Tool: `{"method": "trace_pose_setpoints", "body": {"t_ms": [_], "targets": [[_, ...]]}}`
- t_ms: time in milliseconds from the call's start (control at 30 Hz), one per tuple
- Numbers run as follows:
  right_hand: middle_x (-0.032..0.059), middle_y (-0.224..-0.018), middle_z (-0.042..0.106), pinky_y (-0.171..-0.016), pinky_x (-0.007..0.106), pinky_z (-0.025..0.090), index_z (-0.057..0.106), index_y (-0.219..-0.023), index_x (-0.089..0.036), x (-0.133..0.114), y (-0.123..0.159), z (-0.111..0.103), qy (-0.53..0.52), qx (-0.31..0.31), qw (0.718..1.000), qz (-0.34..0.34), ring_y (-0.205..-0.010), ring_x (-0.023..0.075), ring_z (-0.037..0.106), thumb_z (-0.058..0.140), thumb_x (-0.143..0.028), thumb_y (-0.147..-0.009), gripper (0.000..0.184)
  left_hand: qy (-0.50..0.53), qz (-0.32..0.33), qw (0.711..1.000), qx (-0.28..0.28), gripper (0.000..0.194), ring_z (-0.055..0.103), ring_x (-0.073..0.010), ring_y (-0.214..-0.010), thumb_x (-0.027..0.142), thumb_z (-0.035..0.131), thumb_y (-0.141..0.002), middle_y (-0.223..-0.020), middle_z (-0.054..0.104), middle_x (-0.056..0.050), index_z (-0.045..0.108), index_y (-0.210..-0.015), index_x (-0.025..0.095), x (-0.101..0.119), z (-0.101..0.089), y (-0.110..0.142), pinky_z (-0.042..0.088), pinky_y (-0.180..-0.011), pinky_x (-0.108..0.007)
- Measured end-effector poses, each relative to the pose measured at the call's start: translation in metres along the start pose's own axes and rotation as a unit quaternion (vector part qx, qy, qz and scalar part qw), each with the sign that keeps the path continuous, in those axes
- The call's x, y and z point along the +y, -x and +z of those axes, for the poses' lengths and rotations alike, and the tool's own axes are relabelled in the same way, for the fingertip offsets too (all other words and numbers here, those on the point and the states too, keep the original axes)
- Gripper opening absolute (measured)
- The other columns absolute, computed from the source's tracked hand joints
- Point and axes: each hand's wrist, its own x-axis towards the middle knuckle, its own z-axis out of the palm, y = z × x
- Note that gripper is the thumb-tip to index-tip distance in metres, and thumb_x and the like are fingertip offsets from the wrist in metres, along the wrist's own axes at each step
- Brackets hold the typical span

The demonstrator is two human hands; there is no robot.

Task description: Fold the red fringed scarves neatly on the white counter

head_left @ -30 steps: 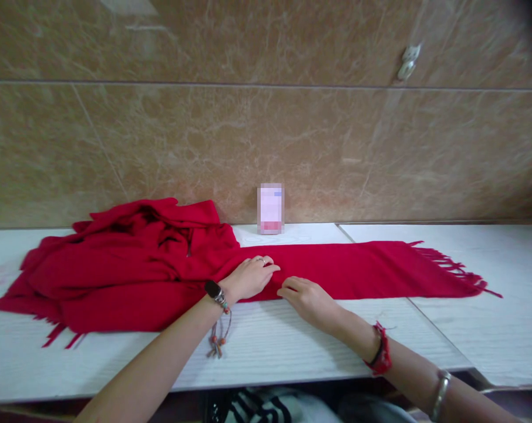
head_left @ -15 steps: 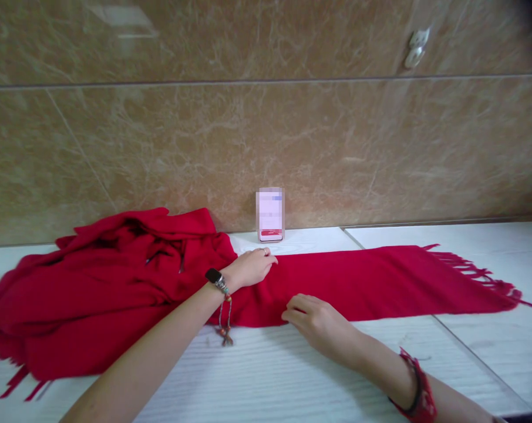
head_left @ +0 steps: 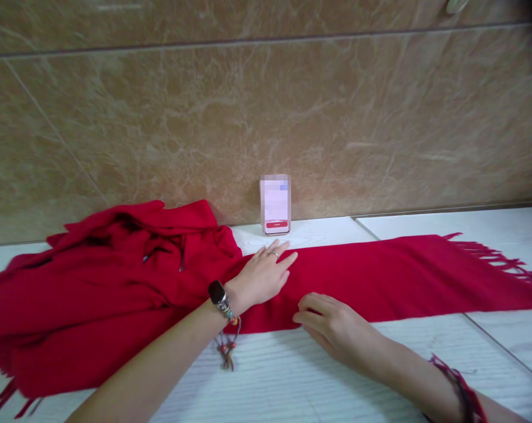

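A red scarf [head_left: 380, 276] lies stretched out to the right, its fringed end at the far right, and its other part is heaped in loose folds at the left. On the flat stretch beside the heap rests my left hand [head_left: 266, 273], fingers spread over the cloth. It wears a ring, and a smartwatch [head_left: 217, 292] and beaded bracelet are on the wrist. My right hand [head_left: 330, 323] is curled at the scarf's near edge, fingertips closed at the cloth; whether fabric is pinched is partly hidden.
Behind the scarf, a phone [head_left: 276, 205] with a blurred screen stands upright against the brown marble-tiled wall [head_left: 204, 129]. White wood-grain tiles [head_left: 248, 388] make up the surface below. A small pale object [head_left: 456, 6] is on the wall at the upper right.
My left hand has opened out from a bunched grip at the scarf's far edge to spread fingers. The view has tipped downward; my right hand keeps its curled pose at the near edge.
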Motion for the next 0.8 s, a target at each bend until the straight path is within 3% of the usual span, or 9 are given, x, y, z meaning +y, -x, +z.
{"method": "trace_pose_setpoints", "body": {"t_ms": [133,267,367,433,533,633,733,800], "targets": [[0.0051,-0.076,0.060,-0.065,0.023,0.046,0.064,-0.077,-0.017,-0.001,0.001,-0.006,-0.067,0.005,0.998,0.014,-0.070,0.0135,0.056,0.046,-0.015,-0.085,0.021,0.053,0.057,0.995,-0.063,0.043,0.018,-0.0217,-0.133,0.034,0.025,-0.094,-0.145,0.024,-0.003,0.027,-0.136,0.026,0.010,0.010,0.005,0.024,-0.103,-0.041],[0.0061,-0.078,0.063,-0.069,0.026,0.049,0.064,-0.080,-0.018,0.018,-0.001,-0.012,-0.110,0.089,0.985,0.093,-0.074,0.0150,0.058,0.042,-0.023,-0.088,0.024,0.050,0.031,0.997,-0.042,0.047,0.015,-0.0211,-0.133,0.037,0.021,-0.094,-0.145,0.022,-0.007,0.025,-0.137,0.018,0.010,0.022,0.007,0.020,-0.105,-0.040],[0.0126,-0.101,0.062,-0.081,0.036,0.048,0.060,-0.103,-0.017,0.039,-0.004,-0.010,-0.038,0.140,0.975,0.167,-0.095,0.0218,0.057,0.040,-0.027,-0.088,0.027,0.036,-0.007,0.999,-0.034,0.053,0.015,-0.0234,-0.133,0.041,0.024,-0.092,-0.145,0.021,-0.012,0.025,-0.137,0.013,0.011,0.025,0.006,0.019,-0.105,-0.042],[0.0166,-0.120,0.054,-0.090,0.046,0.043,0.051,-0.120,-0.016,0.046,-0.006,-0.005,0.025,0.103,0.975,0.197,-0.114,0.0272,0.047,0.041,-0.033,-0.088,0.038,0.025,-0.021,0.999,-0.033,0.056,0.014,-0.0251,-0.133,0.041,0.028,-0.091,-0.144,0.020,-0.015,0.025,-0.136,0.010,0.011,0.026,0.005,0.019,-0.106,-0.043],[0.0164,-0.136,0.039,-0.095,0.055,0.034,0.037,-0.133,-0.016,0.045,-0.008,0.006,0.085,-0.016,0.975,0.207,-0.127,0.0296,0.029,0.038,-0.039,-0.088,0.050,0.014,-0.025,0.999,-0.033,0.056,0.014,-0.0258,-0.133,0.038,0.031,-0.089,-0.144,0.021,-0.016,0.026,-0.136,0.007,0.011,0.028,0.004,0.019,-0.106,-0.043],[0.0148,-0.139,0.033,-0.097,0.056,0.030,0.033,-0.135,-0.017,0.042,-0.004,0.012,0.123,-0.090,0.974,0.170,-0.129,0.0285,0.026,0.034,-0.038,-0.091,0.049,0.011,-0.019,0.999,-0.035,0.056,0.015,-0.0258,-0.133,0.036,0.029,-0.089,-0.144,0.020,-0.017,0.025,-0.136,0.006,0.010,0.028,0.004,0.019,-0.106,-0.042],[0.0135,-0.140,0.033,-0.095,0.055,0.032,0.036,-0.133,-0.019,0.049,0.006,0.007,0.155,-0.118,0.972,0.131,-0.129,0.0286,0.026,0.032,-0.033,-0.092,0.043,0.012,-0.009,0.999,-0.038,0.056,0.016,-0.0262,-0.133,0.037,0.028,-0.090,-0.144,0.020,-0.017,0.025,-0.136,0.005,0.009,0.027,0.005,0.020,-0.106,-0.042],[0.0134,-0.140,0.032,-0.093,0.056,0.034,0.038,-0.132,-0.020,0.056,0.013,0.002,0.169,-0.138,0.966,0.141,-0.129,0.0298,0.026,0.031,-0.031,-0.093,0.041,0.014,-0.005,0.999,-0.036,0.056,0.016,-0.0266,-0.133,0.037,0.028,-0.090,-0.143,0.021,-0.017,0.025,-0.136,0.005,0.008,0.027,0.005,0.020,-0.105,-0.042]]}}
